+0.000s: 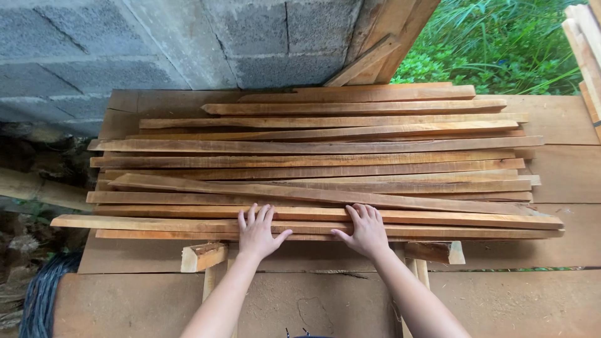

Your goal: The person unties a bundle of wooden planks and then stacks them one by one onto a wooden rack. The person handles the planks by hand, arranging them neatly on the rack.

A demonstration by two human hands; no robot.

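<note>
Several long thin wooden slats [313, 163] lie side by side in a loose pile across a wooden work surface [563, 169]. My left hand [258, 231] rests flat, fingers spread, on the nearest slats [156, 224] at the pile's front edge. My right hand [363, 230] lies flat beside it on the same front slats, fingers apart. Neither hand grips anything.
Two short wood blocks [203, 255] [438, 251] poke out from under the pile's front. A grey block wall [156, 44] stands behind, with planks [382, 44] leaning on it. Green plants [501, 44] show at the back right, more boards [585, 50] at the right edge, a dark coil [41, 294] lower left.
</note>
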